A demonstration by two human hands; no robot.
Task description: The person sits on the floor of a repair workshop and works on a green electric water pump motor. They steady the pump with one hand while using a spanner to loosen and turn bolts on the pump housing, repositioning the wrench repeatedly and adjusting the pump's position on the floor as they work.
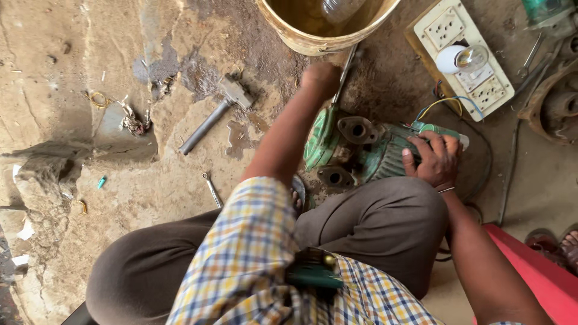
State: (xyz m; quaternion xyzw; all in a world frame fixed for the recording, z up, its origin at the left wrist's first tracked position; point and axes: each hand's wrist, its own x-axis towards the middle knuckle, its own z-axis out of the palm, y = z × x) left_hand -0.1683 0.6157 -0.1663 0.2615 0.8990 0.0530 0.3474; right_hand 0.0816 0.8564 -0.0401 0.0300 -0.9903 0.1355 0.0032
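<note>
A green water pump [355,150] lies on the dirt floor between my knees. My right hand [435,159] rests on its motor body, fingers curled over the casing, steadying it. My left hand [322,78] is stretched forward and closed around a long metal tool [346,71] whose lower end meets the pump's round green end housing [319,141]. Coloured wires [448,103] run from the pump toward a switchboard.
A yellow bucket [313,41] of murky water stands just beyond my left hand. A switchboard [463,57] with a bulb lies at the upper right. A hammer [214,114] and a small spanner [212,189] lie on the floor to the left. A red object [542,277] sits at the lower right.
</note>
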